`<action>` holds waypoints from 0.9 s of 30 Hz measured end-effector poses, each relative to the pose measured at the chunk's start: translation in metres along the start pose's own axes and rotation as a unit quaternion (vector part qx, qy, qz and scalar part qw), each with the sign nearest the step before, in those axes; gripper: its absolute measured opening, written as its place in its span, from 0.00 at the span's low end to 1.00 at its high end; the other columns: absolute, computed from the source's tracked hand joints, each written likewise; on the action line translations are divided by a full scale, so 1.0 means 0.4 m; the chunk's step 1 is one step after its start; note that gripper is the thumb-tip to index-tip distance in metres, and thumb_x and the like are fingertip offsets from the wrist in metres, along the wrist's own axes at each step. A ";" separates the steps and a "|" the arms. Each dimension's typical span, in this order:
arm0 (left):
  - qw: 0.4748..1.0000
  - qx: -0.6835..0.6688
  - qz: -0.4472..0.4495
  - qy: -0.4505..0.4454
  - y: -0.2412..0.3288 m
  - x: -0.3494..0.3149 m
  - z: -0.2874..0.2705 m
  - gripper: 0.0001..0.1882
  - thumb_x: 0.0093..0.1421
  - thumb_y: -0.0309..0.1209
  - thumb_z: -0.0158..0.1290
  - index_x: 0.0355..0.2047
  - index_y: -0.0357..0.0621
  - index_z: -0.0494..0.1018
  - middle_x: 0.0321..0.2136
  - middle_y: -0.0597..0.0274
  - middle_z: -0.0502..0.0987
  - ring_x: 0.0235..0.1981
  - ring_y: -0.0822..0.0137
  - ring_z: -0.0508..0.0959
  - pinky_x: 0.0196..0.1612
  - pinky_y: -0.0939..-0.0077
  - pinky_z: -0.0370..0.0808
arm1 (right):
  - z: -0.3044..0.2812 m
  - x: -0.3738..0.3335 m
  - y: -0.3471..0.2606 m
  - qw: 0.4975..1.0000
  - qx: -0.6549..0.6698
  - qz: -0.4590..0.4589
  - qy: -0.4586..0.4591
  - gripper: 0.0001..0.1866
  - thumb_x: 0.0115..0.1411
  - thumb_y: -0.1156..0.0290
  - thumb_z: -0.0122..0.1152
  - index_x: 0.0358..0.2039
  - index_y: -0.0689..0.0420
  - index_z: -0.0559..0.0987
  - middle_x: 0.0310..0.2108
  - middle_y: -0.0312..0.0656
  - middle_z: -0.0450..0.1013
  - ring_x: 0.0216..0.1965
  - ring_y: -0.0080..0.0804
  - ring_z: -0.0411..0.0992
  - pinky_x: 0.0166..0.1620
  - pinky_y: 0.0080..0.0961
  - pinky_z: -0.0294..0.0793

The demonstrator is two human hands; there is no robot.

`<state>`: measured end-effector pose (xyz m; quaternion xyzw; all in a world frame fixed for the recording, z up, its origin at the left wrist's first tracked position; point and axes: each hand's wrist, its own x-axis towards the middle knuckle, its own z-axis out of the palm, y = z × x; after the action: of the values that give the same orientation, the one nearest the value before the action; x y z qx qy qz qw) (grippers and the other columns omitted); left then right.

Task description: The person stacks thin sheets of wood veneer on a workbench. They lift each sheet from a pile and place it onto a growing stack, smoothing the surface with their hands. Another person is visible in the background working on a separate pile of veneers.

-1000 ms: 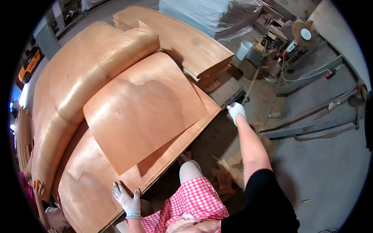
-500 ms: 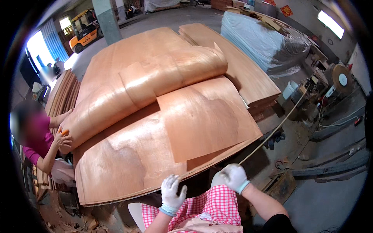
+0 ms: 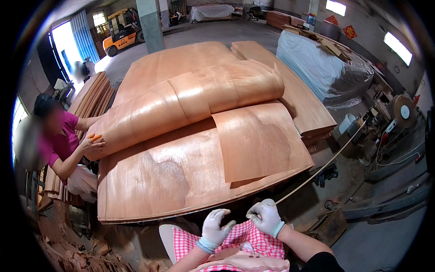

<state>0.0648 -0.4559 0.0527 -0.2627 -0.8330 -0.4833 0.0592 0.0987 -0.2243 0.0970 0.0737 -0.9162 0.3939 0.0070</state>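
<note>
The right hand (image 3: 266,217), in a pale work glove, is closed around a long, thin strip (image 3: 324,168), with thumb and forefinger brought together. The strip slants up from this hand, passes just outside the near right corner of the veneer stack (image 3: 136,190), and runs toward the equipment beside a round brown reel (image 3: 403,109). The left hand (image 3: 215,230), likewise gloved, stands narrowly parted, its fingers curved and the thumb apart from them. Both hands are apart from each other, in front of the stack's near edge and above a pink checked apron (image 3: 183,247).

A separate sheet (image 3: 256,145) lies on the stack toward its near right corner, its far edge meeting a curled-over sheet (image 3: 195,99). The latter crosses the stack from the left edge toward the far right. At the left edge, a co-worker's hand (image 3: 94,144) touches the near end of the curl; orange covering shows at the fingers. A second stack (image 3: 301,99) adjoins the right side.
</note>
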 end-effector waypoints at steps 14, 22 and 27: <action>0.977 -0.175 -0.118 0.025 0.033 -0.084 0.117 0.10 0.52 0.26 0.63 0.35 0.37 0.78 0.32 0.55 0.79 0.32 0.61 0.80 0.37 0.72 0.78 | 0.107 -0.063 -0.040 0.953 0.296 0.029 -0.052 0.10 0.65 0.68 0.63 0.37 0.62 0.79 0.60 0.50 0.68 0.61 0.42 0.69 0.60 0.37 0.71; 0.831 -0.467 -0.302 0.031 0.012 -0.117 0.158 0.09 0.59 0.22 0.62 0.40 0.36 0.77 0.34 0.63 0.81 0.36 0.74 0.79 0.42 0.78 0.77 | 0.125 -0.060 -0.028 0.942 0.329 0.049 -0.043 0.16 0.65 0.71 0.62 0.52 0.62 0.74 0.62 0.51 0.66 0.62 0.40 0.68 0.63 0.35 0.69; 0.786 -0.507 -0.351 0.045 -0.006 -0.126 0.162 0.06 0.64 0.25 0.59 0.39 0.36 0.78 0.32 0.64 0.81 0.31 0.75 0.79 0.38 0.79 0.78 | 0.152 -0.045 0.014 0.878 0.460 0.124 -0.036 0.30 0.68 0.77 0.54 0.69 0.61 0.59 0.66 0.47 0.63 0.69 0.37 0.60 0.67 0.31 0.64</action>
<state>0.1168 -0.4217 -0.0011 0.0777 -0.4996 -0.8345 -0.2189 0.1184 -0.2621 0.0497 -0.0314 -0.6328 0.7658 -0.1100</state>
